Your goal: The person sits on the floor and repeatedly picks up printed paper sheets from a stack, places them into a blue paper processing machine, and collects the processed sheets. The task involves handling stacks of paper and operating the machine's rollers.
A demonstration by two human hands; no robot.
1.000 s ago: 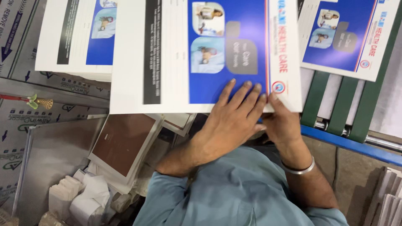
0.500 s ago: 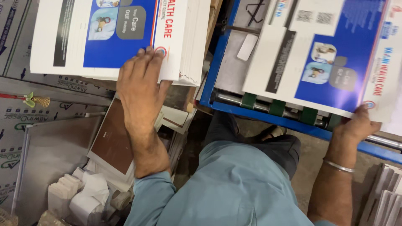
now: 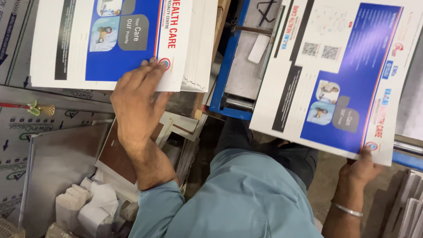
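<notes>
Two hands work over a crowded print shop. Far left, the left hand (image 3: 136, 99) lies flat and open on a paper stack (image 3: 114, 42). Right, past the blue machine (image 3: 229, 61), the right hand (image 3: 359, 169) pinches one printed sheet (image 3: 339, 75) by its near corner.

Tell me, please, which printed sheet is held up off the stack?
The loose sheet gripped by the right hand; the left hand presses the stacked one.
</notes>
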